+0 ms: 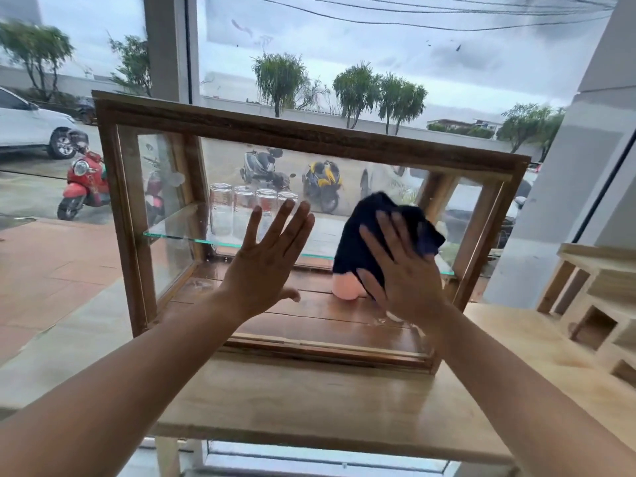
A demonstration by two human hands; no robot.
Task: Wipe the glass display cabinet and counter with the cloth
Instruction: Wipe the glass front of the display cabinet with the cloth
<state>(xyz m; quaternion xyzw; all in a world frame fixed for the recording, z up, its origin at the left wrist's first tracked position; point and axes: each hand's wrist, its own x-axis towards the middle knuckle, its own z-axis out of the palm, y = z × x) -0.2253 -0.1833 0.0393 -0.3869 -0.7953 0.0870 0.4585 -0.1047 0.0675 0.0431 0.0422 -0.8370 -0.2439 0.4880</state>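
A wood-framed glass display cabinet (303, 130) stands on a pale wooden counter (309, 401) in front of a big window. My right hand (402, 270) presses a dark blue cloth (361, 235) flat against the cabinet's front glass, right of centre, fingers straight and spread. My left hand (268, 259) lies flat on the same pane just left of the cloth, fingers straight. Inside, several clear glasses (241, 208) stand upside down on a glass shelf (179, 232).
A small pink rounded object (347, 287) sits on the cabinet's wooden floor below the cloth. A light wooden rack (599, 297) stands on the counter at the right. Outside the window are scooters, a white car and trees.
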